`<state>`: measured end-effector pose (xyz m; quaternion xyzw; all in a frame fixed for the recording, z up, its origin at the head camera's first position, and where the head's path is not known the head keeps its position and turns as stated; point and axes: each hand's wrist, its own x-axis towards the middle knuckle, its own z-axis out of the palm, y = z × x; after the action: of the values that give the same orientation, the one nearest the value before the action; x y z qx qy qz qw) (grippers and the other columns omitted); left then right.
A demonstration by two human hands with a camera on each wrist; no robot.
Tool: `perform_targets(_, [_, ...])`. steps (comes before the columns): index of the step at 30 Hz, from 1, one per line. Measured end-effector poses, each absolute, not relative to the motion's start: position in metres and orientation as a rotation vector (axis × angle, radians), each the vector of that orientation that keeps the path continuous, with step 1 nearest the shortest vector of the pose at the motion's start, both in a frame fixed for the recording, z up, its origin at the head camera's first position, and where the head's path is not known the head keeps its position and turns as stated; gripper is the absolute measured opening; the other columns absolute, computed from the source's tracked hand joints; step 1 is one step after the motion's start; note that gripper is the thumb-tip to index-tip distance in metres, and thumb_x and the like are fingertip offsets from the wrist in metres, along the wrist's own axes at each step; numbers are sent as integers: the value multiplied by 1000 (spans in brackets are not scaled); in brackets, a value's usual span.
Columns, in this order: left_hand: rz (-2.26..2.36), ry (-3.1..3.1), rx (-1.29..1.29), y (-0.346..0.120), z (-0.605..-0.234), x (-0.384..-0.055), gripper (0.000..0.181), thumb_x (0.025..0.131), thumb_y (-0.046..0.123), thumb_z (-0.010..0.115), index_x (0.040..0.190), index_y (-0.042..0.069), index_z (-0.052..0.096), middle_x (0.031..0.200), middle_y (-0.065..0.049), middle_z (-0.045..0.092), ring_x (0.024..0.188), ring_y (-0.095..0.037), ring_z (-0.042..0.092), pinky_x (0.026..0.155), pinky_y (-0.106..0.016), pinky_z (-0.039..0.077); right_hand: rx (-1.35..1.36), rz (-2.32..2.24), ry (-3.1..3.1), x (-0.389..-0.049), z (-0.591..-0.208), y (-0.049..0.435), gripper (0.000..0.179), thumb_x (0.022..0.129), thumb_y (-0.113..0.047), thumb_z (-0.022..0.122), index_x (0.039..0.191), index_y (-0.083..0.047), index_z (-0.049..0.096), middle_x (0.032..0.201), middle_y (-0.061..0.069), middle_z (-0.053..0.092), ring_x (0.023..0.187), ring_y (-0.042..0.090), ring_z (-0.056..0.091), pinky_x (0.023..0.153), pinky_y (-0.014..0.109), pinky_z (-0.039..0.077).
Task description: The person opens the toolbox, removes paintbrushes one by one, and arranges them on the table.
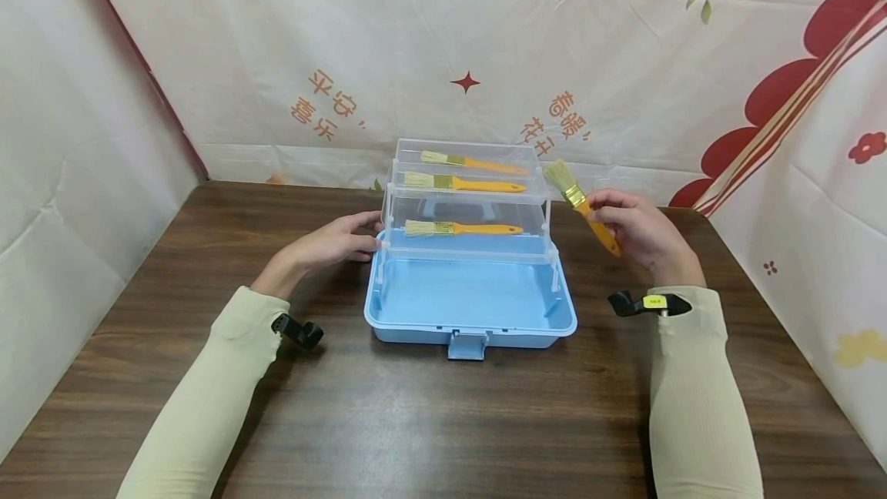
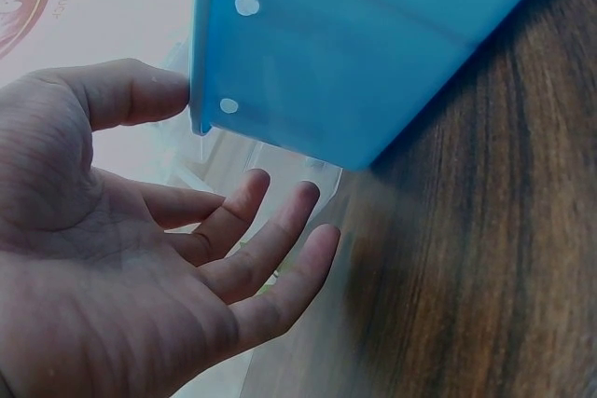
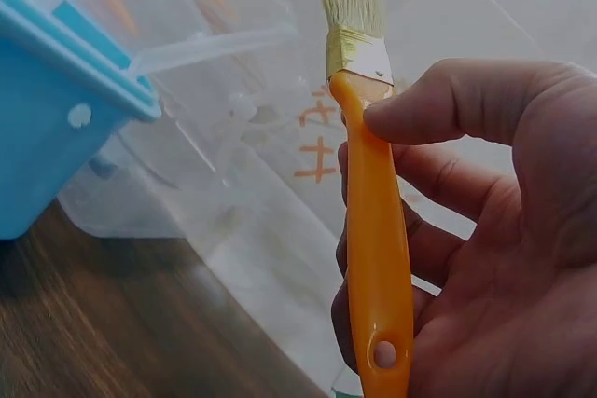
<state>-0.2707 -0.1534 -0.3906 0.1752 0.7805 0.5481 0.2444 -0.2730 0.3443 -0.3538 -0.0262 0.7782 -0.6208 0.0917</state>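
Observation:
My right hand (image 1: 640,231) pinches a paintbrush (image 3: 378,221) by its orange handle, right of the box. Its pale bristles point up and toward the box; a hole shows near the handle's end. The thumb lies along the front of the handle, the fingers behind it. At the back left corner of the opened blue toolbox (image 1: 471,291), my left hand (image 1: 329,241) has its thumb tip at the rim in the left wrist view. Its other fingers (image 2: 284,267) are loosely bent, with nothing in them. Three similar paintbrushes (image 1: 478,185) lie in the clear trays and lid.
The toolbox stands on a dark wood table (image 1: 443,422), its front latch (image 1: 467,345) hanging down. Clear hinged trays (image 1: 471,255) rise in steps toward the clear lid (image 1: 416,146) at the back. A printed cloth (image 1: 443,37) hangs behind the table.

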Motion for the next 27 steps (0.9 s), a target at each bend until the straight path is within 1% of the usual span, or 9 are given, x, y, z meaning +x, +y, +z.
perform_targets(4, [1499,2127,480,-153,-391,-271,80,106,11,58,172,-8,16,161,-28,40,141,-39,50,122,-59,43,-79,-1826,2307,-273,-357,348,28,111,-9,61,110,-29,81,133,-5,54,121,21,42,94,36,38])
perform_targets(12, [1498,2125,476,-153,-391,-271,80,106,11,58,172,-7,16,161,-27,40,140,-39,49,122,-59,42,-37,-1780,2280,-276,-362,353,27,111,-11,62,109,-31,79,127,-3,55,115,23,43,85,30,44])
perform_targets(17, [1497,2127,473,-153,-391,-270,80,106,11,58,172,-7,16,162,-28,39,141,-39,49,122,-59,43,-34,-1737,2287,-279,-366,356,27,111,-10,61,111,-31,77,128,0,52,116,23,44,86,31,48])
perform_targets(21, [1502,2124,470,-153,-391,-271,80,106,11,58,172,-7,16,162,-28,39,141,-40,49,122,-59,43,-42,-1669,2325,-280,-369,359,20,112,-12,61,118,-26,74,130,3,50,118,25,44,91,35,50])
perform_targets(24, [1506,2122,469,-153,-391,-271,80,106,10,57,172,-8,16,162,-28,39,141,-40,49,122,-59,43,-48,-1621,2343,-281,-371,360,16,112,-13,61,124,-20,71,132,4,49,121,25,44,97,39,50])
perform_targets(27, [1506,2124,467,-153,-391,-271,80,106,10,57,172,-8,16,161,-28,39,140,-39,49,122,-59,43,-47,-1605,2342,-281,-372,361,16,112,-13,61,127,-13,67,129,4,51,118,26,48,98,39,53])
